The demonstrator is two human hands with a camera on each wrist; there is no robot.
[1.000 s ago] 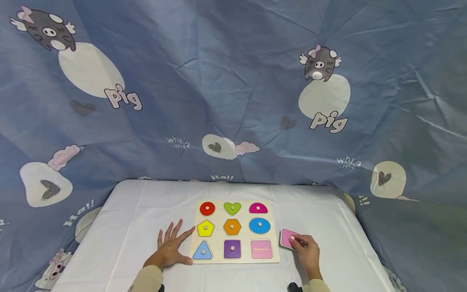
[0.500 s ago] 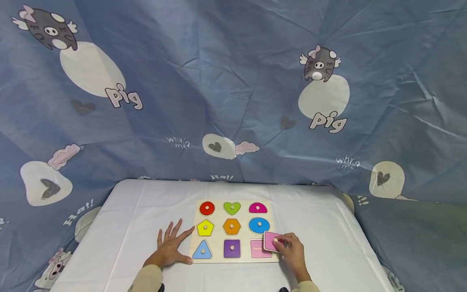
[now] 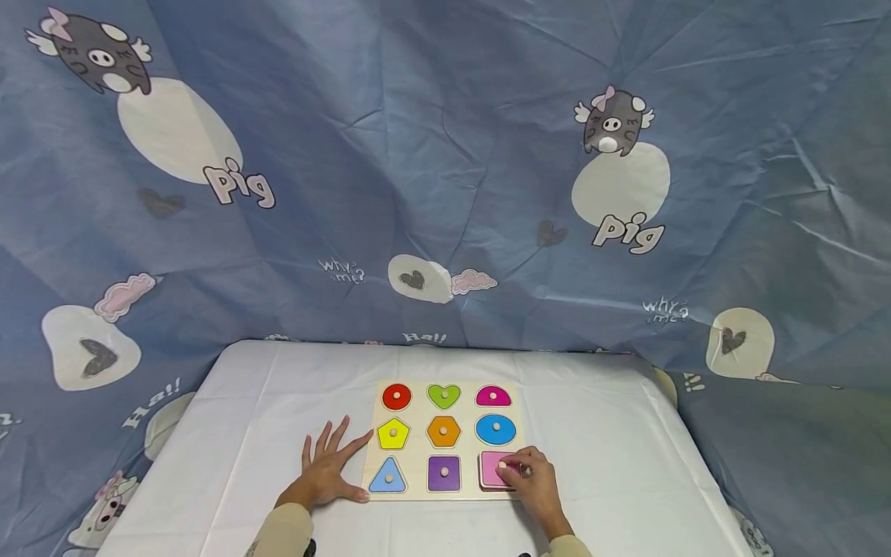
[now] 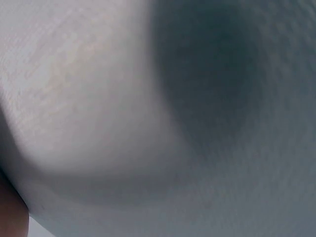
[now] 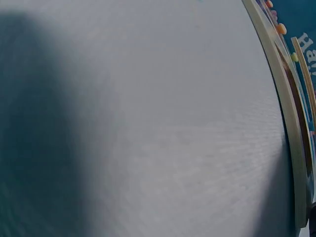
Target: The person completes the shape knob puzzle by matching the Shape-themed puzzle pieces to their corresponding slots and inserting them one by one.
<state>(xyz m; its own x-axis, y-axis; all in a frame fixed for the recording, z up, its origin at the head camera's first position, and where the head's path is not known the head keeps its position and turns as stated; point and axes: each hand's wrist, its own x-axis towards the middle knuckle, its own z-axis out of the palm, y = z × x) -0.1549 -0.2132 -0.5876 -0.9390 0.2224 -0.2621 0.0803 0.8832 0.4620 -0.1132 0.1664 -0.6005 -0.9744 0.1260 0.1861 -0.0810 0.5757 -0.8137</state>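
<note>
A blue cartoon-pig sheet [image 3: 445,155] hangs as backdrop behind a table under a white cloth [image 3: 612,433]. On the cloth lies a wooden shape board [image 3: 418,452] with nine coloured peg pieces in three rows.

The left hand [image 3: 326,473] sits at nine o'clock of the board, flat on the cloth with fingers spread wide and holding nothing; its fingertips reach the board's left edge, which looks like a steadying press. The right hand [image 3: 532,486] comes in from five o'clock, fingers curled in a pinch on the small knob of the pink rectangle piece [image 3: 496,468]. That piece lies over the recess in the board's five-o'clock corner, below the blue oval [image 3: 496,429] and to the right of the purple square [image 3: 443,473]; whether it sits fully down cannot be told.

To seat it well, I judge the piece should be kept level, its edges squared to the recess, then lowered straight by the knob without sideways push, while the flat hand keeps the board from sliding.
</note>
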